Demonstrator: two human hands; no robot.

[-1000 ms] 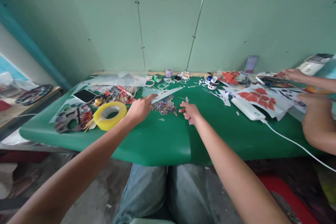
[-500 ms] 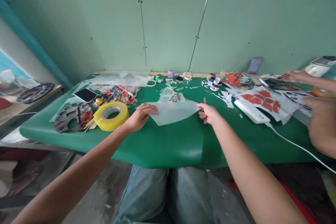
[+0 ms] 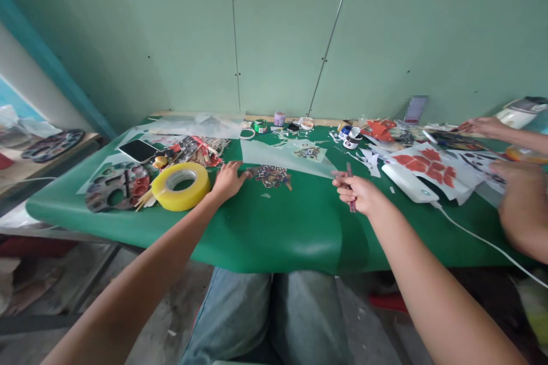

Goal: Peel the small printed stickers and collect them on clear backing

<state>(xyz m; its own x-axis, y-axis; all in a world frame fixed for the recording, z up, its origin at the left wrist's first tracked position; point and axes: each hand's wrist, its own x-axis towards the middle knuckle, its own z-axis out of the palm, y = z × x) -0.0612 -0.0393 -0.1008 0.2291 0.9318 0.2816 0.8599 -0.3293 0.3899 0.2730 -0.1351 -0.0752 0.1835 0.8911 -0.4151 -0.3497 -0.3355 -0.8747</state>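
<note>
My left hand [image 3: 230,181] rests on the green table, fingers apart, its thumb at the left edge of a dark, multicoloured patterned cut-out [image 3: 269,177]. A slim reddish-purple tool [image 3: 350,185] sits upright in my closed right hand [image 3: 356,191]; its exact kind is not clear. The fingertips of that hand are at the right corner of a translucent sheet [image 3: 272,157], and whether they pinch it I cannot tell. Beyond the cut-out, the sheet lies across the table. A second patterned piece [image 3: 309,152] shows at its far right part.
Left of my left hand are a yellow tape roll [image 3: 181,186], a paint palette [image 3: 117,187] and a phone [image 3: 139,151]. Paint jars [image 3: 351,138] and paper scraps line the back. At right are a corded white device [image 3: 409,182], red-painted sheets [image 3: 426,165] and another person's hands [image 3: 483,126].
The translucent sheet has shifted away from me, uncovering the patterned cut-out. My left hand has come off the sheet to the table; my right hand has moved slightly right and nearer.
</note>
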